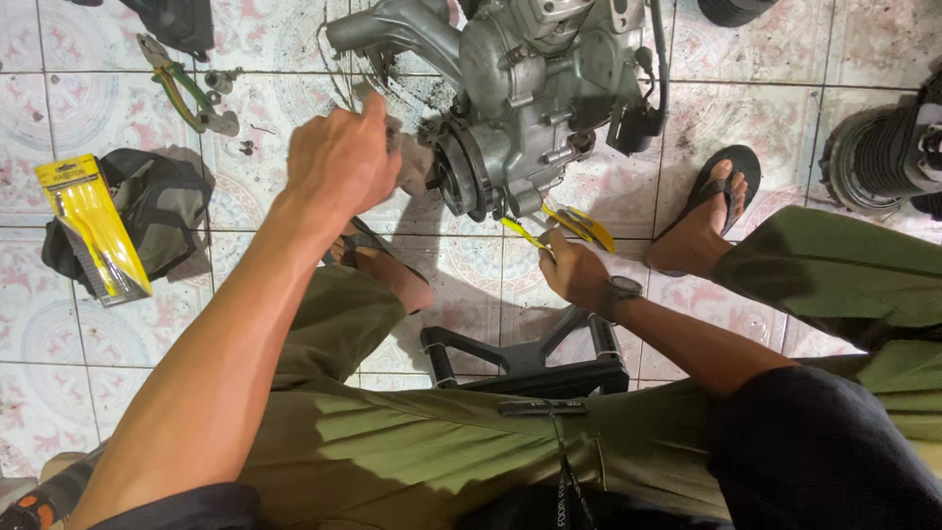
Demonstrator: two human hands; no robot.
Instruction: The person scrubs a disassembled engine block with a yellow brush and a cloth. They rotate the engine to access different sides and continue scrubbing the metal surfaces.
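On tiled floor, left hand steadies engine, right hand grips pliers

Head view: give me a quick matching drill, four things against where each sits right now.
Things:
1 left hand
2 right hand
3 green-handled pliers
4 yellow tool pack

Places:
A on a dark bag at far left
B on the tiles, upper left
C gripping yellow-handled pliers below the engine
D against the engine's round side opening

Pairs: 1-D, 2-C, 3-B, 4-A

Dull grey cast-metal engine, greasy and rough; glossy yellow plastic plier handles; grimy, smooth patterned floor tiles.
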